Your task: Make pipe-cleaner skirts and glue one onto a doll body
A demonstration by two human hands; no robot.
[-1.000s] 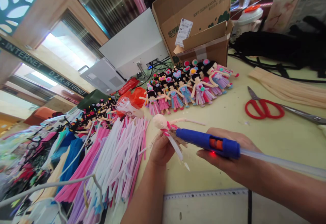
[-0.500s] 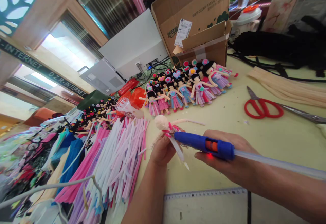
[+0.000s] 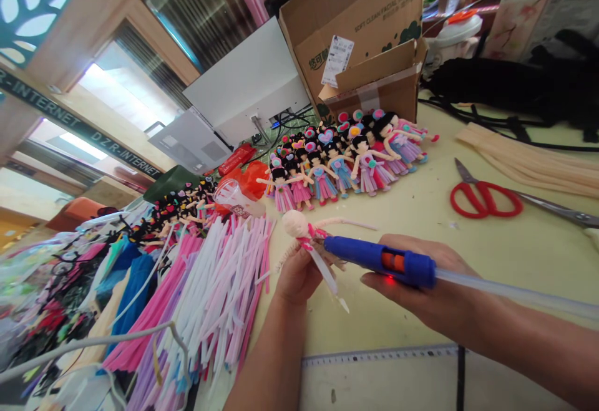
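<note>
Near the middle of the table, my left hand (image 3: 297, 275) pinches a pipe-cleaner doll (image 3: 296, 224) with a round cream head, pink strips at its neck and a pale strip hanging down. My right hand (image 3: 423, 280) grips a blue glue gun (image 3: 374, 256), whose red light glows underneath. Its nozzle points left at the doll's upper body, close to my left fingers; whether it touches cannot be made out. A long clear glue stick (image 3: 510, 296) sticks out of the gun's back end.
Finished dolls (image 3: 327, 168) stand in rows before a cardboard box (image 3: 365, 18). Bundles of pink and white pipe cleaners (image 3: 229, 274) lie left. Red-handled scissors (image 3: 486, 199) and cream pipe cleaners (image 3: 528, 158) lie right. A ruler (image 3: 379, 356) runs along the front; a white cable (image 3: 93, 345) crosses lower left.
The glue gun and my right hand have shifted slightly right, its nozzle drawing back a little from the doll. My left hand stays almost in place with the doll.
</note>
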